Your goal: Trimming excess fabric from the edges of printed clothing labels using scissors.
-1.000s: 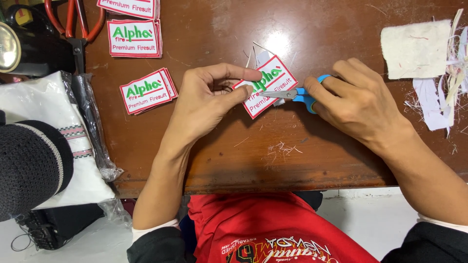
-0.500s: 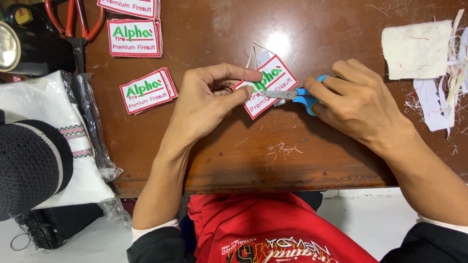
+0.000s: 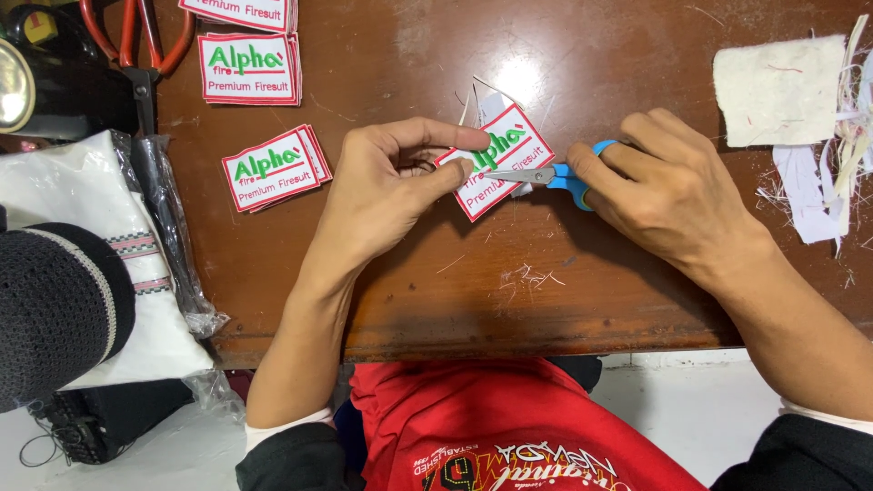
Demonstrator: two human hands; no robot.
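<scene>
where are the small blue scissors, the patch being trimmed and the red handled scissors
small blue scissors (image 3: pixel 575 179), head view, on the blue handle
patch being trimmed (image 3: pixel 514 145), head view, on its white face
red handled scissors (image 3: pixel 136 41), head view, on the red handles

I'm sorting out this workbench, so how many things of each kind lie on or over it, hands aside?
Patch held in the left hand: 1 patch
Patch piles on the table: 3
Scissors: 2, blue ones in the right hand, red ones
Cream cloth piece: 1
Scrap heap: 1
Total: 8
</scene>
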